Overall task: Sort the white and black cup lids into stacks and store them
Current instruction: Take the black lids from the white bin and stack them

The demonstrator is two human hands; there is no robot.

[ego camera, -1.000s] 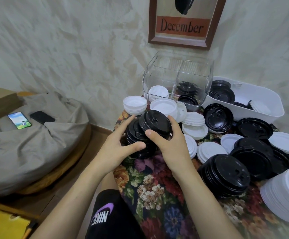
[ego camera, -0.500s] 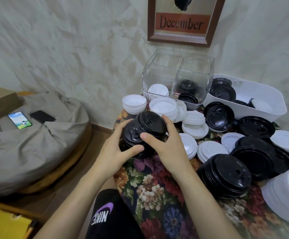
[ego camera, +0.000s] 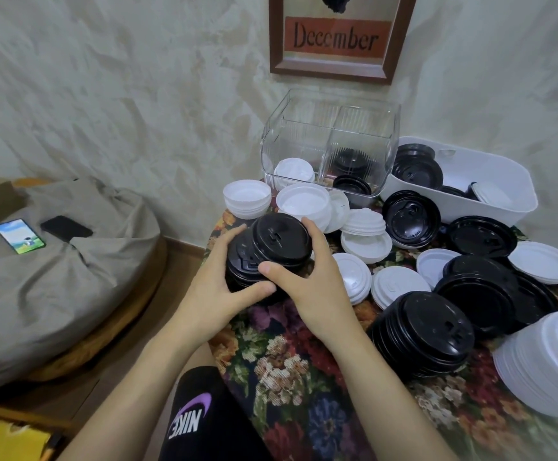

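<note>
While the left hand and right hand clasp a stack of black lids in front of the clear box, few lids sit inside it; most lie loose, unsorted

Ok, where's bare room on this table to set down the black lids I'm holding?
Bare floral tablecloth lies at the near edge, bordered by your right hand and the large black lid stack. Behind and right of your held black lids, up to the white bin, loose lids crowd the table.
</note>
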